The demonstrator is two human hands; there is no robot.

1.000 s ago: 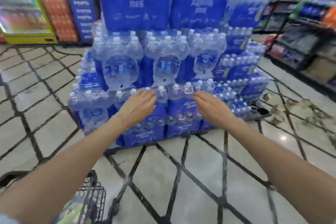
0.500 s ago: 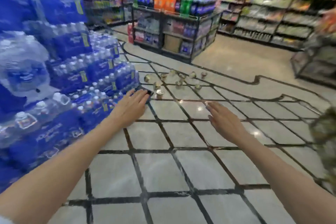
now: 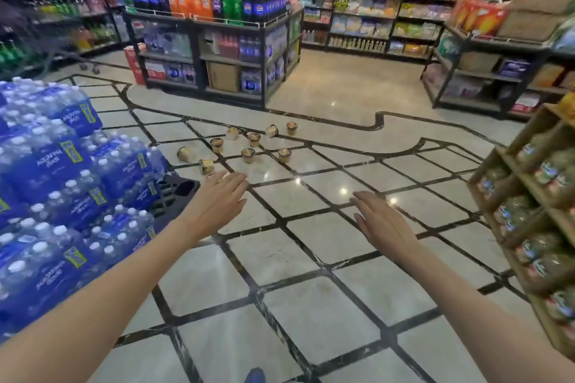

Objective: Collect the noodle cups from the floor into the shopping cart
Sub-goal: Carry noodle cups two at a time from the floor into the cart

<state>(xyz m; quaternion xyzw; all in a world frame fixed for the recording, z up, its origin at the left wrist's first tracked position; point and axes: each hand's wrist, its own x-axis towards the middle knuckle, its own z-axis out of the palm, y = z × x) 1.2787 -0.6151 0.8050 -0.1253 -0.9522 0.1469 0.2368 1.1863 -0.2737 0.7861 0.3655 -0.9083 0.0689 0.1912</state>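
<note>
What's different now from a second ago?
The view has swung right, from the water packs to the noodle cups scattered on the floor; the cart corner has dropped out of sight. Left hand and right hand stay open, outstretched, holding nothing. No cup is picked up.

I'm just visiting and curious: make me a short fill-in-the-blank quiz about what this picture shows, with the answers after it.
1. The noodle cups lie scattered on the ____.
2. The left hand and the right hand both hold ____.
3. The stacked packs of water bottles stand on the person's ____ side.
4. The wooden rack of jars stands on the person's ____ side.

Missing words: floor; nothing; left; right
</note>
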